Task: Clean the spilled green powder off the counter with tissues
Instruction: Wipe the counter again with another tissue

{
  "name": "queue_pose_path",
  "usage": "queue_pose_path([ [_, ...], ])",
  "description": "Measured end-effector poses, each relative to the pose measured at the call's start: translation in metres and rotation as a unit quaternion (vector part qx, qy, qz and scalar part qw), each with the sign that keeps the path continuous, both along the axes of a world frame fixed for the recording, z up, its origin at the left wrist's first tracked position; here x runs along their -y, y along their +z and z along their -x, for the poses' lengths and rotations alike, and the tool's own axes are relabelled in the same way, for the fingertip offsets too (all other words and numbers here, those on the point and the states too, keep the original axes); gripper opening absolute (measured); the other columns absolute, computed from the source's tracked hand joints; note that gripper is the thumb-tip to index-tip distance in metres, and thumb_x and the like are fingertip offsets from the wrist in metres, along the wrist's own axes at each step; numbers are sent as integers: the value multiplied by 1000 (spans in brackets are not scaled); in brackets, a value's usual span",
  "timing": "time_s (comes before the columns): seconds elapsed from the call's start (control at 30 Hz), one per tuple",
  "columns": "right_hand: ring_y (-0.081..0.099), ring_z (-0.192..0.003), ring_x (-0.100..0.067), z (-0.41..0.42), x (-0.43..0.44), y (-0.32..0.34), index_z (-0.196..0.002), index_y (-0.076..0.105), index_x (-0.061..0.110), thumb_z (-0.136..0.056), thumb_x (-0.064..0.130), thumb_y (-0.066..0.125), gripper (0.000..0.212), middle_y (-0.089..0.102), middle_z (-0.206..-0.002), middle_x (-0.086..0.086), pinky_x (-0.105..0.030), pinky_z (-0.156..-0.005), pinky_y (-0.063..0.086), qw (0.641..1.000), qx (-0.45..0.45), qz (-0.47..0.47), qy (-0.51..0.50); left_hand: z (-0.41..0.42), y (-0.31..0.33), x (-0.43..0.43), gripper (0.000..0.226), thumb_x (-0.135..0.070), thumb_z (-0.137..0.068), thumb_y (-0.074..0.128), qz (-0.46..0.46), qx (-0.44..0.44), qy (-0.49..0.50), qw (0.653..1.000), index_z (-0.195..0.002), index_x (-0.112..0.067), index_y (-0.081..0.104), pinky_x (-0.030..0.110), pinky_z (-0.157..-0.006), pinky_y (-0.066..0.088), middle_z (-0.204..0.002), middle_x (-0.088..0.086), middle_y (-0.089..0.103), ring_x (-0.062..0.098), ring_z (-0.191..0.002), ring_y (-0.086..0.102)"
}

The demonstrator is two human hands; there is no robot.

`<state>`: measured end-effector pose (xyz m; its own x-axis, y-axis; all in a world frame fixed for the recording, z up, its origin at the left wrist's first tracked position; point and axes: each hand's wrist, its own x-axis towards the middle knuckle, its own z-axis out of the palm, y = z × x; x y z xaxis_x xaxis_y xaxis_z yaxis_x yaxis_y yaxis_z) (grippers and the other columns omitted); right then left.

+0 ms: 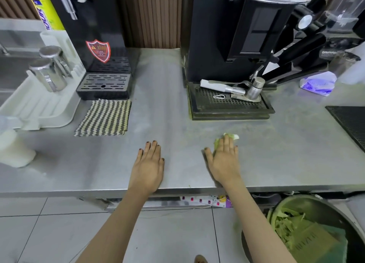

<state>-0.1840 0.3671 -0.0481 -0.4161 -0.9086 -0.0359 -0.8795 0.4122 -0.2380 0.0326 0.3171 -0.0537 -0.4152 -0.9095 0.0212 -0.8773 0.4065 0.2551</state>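
Green-stained tissue lies pressed under flat right hand on worktop in front of black machine; left hand flat, empty; mid-wipe, nxt prob sweep fwd to faint powder at machine's base.

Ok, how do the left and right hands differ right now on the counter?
The right hand presses a green-stained tissue under its fingers; the left hand lies on bare counter with nothing beneath it. The right hand's thumb splays wide, while the left hand's thumb sits closer in. Both lie flat, palm down, fingers straight, near the counter's front edge.
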Motion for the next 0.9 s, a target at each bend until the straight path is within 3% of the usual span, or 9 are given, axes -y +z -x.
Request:
queue_pose_path([
  [0.1,9,-142,-33,5,27,7,-140,23,-8,-96,48,20,71,16,-151,-25,-41,-117,2,1000,19,-5,0,1,0,0,69,-39,-86,-2,0,-7,7,1000,-145,-9,19,30,-114,-2,-155,3,12,17,-143,3],
  [0.2,17,-141,-32,-14,33,10,-136,32,-6,-89,55,6,82,27,-148,-25,-39,-119,5,994,61,-2,93,1,0,-1,81,-44,-78,-11,2,-12,14,1000,-145,-9,21,28,-113,-2,-154,4,14,17,-143,5],
  [0.3,6,-144,-23,-29,14,7,-143,24,4,-97,45,21,61,14,-155,-12,-31,-116,-1,978,73,-4,196,2,1,-1,82,-44,-78,-10,7,-15,19,1000,-144,-8,23,28,-113,-2,-154,5,16,17,-143,6],
  [0.47,-2,-144,-23,-1,14,9,-143,27,18,-96,48,24,56,0,-156,-9,-34,-115,-2,979,53,-3,195,2,1,-1,80,-44,-80,-7,6,-28,22,999,-142,-7,27,28,-114,1,-153,5,20,19,-143,9],
  [0.6,7,-144,-23,-3,23,8,-143,28,14,-86,57,12,74,14,-155,-11,-34,-116,2,979,55,-8,195,1,0,-1,80,-44,-81,-5,6,-35,25,999,-141,-6,31,30,-114,4,-152,6,23,20,-142,12],
  [0.77,17,-141,-25,-3,22,12,-141,32,14,-93,46,19,59,24,-152,-13,-34,-115,14,975,79,10,206,1,0,0,80,-43,-80,-6,7,-37,29,999,-141,-7,30,28,-114,3,-152,5,22,19,-142,11],
  [0.9,25,-138,-26,8,16,15,-139,37,23,-93,53,24,56,16,-155,-6,-33,-112,22,963,99,-7,251,1,0,0,80,-43,-79,-6,7,-45,32,998,-141,-7,31,27,-113,1,-152,4,22,19,-142,11],
])
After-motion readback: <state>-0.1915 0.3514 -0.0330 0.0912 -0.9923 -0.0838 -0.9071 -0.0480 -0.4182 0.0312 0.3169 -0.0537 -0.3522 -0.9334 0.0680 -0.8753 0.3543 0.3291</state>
